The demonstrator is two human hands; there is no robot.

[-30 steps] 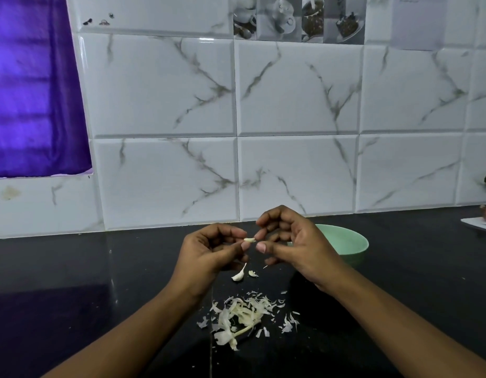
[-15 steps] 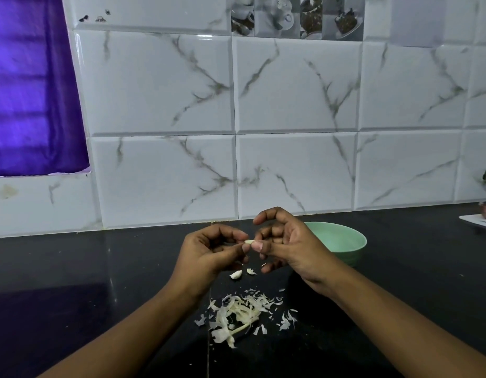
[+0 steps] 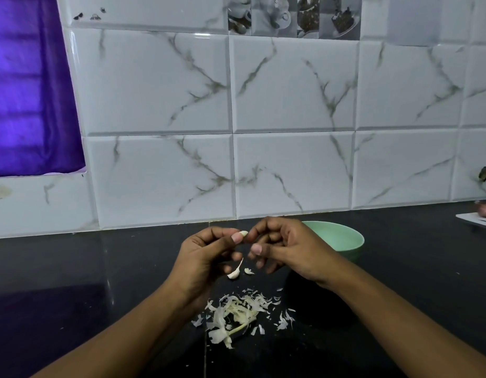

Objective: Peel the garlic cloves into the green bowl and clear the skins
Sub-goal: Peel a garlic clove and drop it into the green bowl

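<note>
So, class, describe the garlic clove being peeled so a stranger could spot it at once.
Above the black counter, the left hand and right hand meet beside the green bowl. The garlic clove is the small pale piece pinched between their fingertips; unlike the skins lying on the counter, it is held in the air.

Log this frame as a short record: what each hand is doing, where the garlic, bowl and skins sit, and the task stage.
left hand: pinches garlic clove at its fingertips
right hand: fingers curled, picking at the clove's other end
green bowl: on counter behind right hand, partly hidden
skins: loose pile on counter, nearer the person than the hands
stage: clove being peeled; skins not yet cleared
</note>
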